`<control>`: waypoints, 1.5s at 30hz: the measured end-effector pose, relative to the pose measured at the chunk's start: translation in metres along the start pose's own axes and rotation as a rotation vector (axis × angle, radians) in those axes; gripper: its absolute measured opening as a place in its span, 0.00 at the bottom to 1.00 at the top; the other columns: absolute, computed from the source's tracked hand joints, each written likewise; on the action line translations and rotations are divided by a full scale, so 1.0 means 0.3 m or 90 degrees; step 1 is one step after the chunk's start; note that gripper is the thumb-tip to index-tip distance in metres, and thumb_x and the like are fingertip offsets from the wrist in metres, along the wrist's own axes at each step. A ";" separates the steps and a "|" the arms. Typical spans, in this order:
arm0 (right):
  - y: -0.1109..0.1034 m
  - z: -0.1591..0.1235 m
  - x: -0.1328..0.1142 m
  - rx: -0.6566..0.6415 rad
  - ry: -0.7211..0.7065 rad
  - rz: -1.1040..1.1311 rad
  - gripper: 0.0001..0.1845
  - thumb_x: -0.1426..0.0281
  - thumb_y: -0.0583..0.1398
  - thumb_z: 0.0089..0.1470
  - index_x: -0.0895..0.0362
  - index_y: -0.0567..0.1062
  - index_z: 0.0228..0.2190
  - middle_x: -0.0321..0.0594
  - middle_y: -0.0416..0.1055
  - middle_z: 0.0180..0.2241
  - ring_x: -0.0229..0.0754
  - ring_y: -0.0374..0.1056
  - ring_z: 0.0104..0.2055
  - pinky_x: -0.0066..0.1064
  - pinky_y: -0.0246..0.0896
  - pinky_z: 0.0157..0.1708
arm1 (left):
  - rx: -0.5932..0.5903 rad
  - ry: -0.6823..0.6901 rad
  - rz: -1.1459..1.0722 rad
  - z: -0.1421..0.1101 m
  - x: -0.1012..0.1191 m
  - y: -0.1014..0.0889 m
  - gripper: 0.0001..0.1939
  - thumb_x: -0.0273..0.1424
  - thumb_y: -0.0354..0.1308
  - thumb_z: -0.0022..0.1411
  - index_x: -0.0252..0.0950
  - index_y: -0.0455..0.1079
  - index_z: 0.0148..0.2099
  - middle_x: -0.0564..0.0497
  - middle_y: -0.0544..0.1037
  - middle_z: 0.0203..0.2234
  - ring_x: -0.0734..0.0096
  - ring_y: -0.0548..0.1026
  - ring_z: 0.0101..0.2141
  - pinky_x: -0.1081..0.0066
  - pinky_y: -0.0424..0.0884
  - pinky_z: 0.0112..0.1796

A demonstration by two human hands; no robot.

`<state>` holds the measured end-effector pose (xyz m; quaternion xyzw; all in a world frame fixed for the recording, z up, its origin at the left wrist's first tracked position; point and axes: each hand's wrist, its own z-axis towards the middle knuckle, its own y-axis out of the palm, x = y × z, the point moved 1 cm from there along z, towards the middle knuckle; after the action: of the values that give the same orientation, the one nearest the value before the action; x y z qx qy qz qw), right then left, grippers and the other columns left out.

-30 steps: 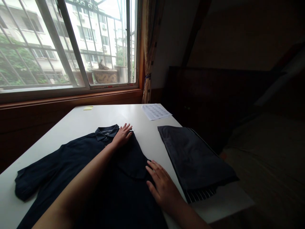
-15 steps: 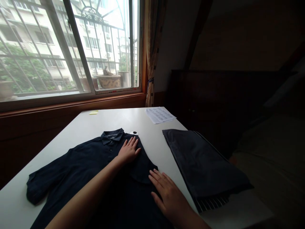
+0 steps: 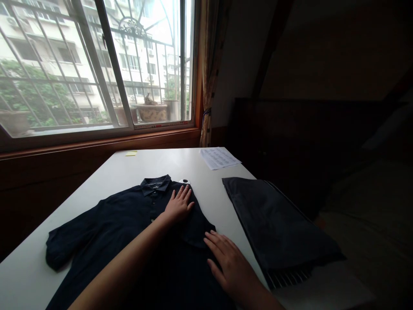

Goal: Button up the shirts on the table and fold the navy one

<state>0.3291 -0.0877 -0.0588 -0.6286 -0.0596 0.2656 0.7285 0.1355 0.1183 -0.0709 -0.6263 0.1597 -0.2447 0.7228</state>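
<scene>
Navy fabric collared shirt [image 3: 122, 211] at seven o'clock on the white surface [image 3: 209, 193], and the left hand [image 3: 179, 209], fingers spread, has just slid down its shoulder, baring a white holed disc [image 3: 181, 181] and seemingly leaving cloth flat, while the relaxed right hand [image 3: 227, 258] rests at six, neither grasping.

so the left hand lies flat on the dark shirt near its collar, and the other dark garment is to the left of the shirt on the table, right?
Not quite: the other dark garment is to the right of the dark shirt on the table, as the head view shows. The left hand does lie flat near the collar.
</scene>
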 end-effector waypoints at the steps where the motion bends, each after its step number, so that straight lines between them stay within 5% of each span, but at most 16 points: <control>1: -0.001 0.000 -0.001 0.005 -0.002 -0.001 0.28 0.69 0.54 0.62 0.52 0.63 0.63 0.41 0.59 0.65 0.49 0.54 0.67 0.49 0.54 0.66 | -0.003 0.019 0.000 -0.025 0.018 -0.005 0.32 0.46 0.41 0.72 0.38 0.50 0.72 0.48 0.45 0.71 0.53 0.42 0.70 0.45 0.46 0.65; 7: -0.010 0.000 -0.018 0.056 0.000 0.000 0.25 0.72 0.56 0.59 0.54 0.69 0.58 0.44 0.67 0.60 0.51 0.60 0.64 0.48 0.58 0.63 | -0.002 0.187 -0.024 -0.219 0.096 -0.023 0.33 0.50 0.36 0.72 0.41 0.47 0.72 0.48 0.48 0.70 0.57 0.47 0.69 0.47 0.47 0.66; 11: -0.015 -0.004 -0.030 0.080 -0.003 -0.008 0.23 0.73 0.56 0.58 0.55 0.70 0.55 0.46 0.70 0.57 0.52 0.62 0.62 0.50 0.60 0.61 | -0.006 0.182 -0.033 -0.265 0.066 -0.032 0.34 0.52 0.37 0.72 0.41 0.47 0.72 0.46 0.49 0.70 0.57 0.49 0.69 0.49 0.48 0.66; 19: -0.033 -0.004 -0.043 0.109 -0.001 0.021 0.20 0.73 0.57 0.57 0.54 0.72 0.52 0.46 0.71 0.53 0.52 0.63 0.59 0.50 0.59 0.60 | -0.029 0.073 -0.018 -0.148 -0.022 -0.017 0.36 0.53 0.39 0.70 0.39 0.51 0.71 0.46 0.50 0.70 0.57 0.49 0.69 0.50 0.49 0.65; 24: -0.035 -0.004 -0.038 0.089 -0.012 0.016 0.21 0.73 0.56 0.56 0.55 0.71 0.52 0.46 0.69 0.55 0.52 0.56 0.66 0.51 0.56 0.63 | 0.008 0.037 -0.009 -0.073 -0.030 -0.023 0.34 0.48 0.41 0.71 0.35 0.50 0.72 0.40 0.51 0.70 0.48 0.49 0.68 0.41 0.49 0.63; 28: -0.024 -0.007 -0.029 0.078 -0.028 0.001 0.28 0.71 0.56 0.58 0.54 0.65 0.60 0.46 0.57 0.66 0.52 0.44 0.71 0.50 0.50 0.66 | 0.038 0.084 -0.006 -0.025 -0.012 -0.037 0.30 0.43 0.42 0.73 0.42 0.46 0.73 0.48 0.44 0.71 0.54 0.40 0.70 0.45 0.41 0.66; 31: -0.020 -0.005 -0.022 0.025 -0.035 -0.002 0.34 0.67 0.56 0.61 0.51 0.56 0.66 0.43 0.46 0.70 0.52 0.41 0.72 0.53 0.46 0.67 | 0.007 0.134 -0.014 -0.001 -0.003 -0.025 0.30 0.46 0.42 0.72 0.46 0.49 0.72 0.53 0.50 0.70 0.58 0.45 0.70 0.50 0.45 0.66; 36: -0.022 0.002 -0.011 -0.057 -0.038 0.028 0.32 0.61 0.55 0.64 0.50 0.57 0.66 0.41 0.50 0.69 0.51 0.46 0.70 0.53 0.44 0.68 | -0.024 0.117 -0.015 0.032 -0.023 0.002 0.31 0.48 0.39 0.73 0.46 0.45 0.73 0.51 0.50 0.70 0.57 0.48 0.69 0.50 0.48 0.65; 45: -0.029 -0.010 -0.017 -0.021 -0.050 0.016 0.28 0.66 0.55 0.63 0.50 0.62 0.64 0.42 0.56 0.67 0.49 0.51 0.69 0.52 0.49 0.66 | -0.004 0.082 -0.028 0.038 -0.031 -0.035 0.30 0.45 0.38 0.74 0.49 0.38 0.73 0.52 0.48 0.70 0.61 0.47 0.69 0.53 0.44 0.66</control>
<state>0.3287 -0.0932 -0.0500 -0.6306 -0.0846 0.2985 0.7114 0.1323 0.1318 -0.0594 -0.6148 0.1929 -0.2997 0.7036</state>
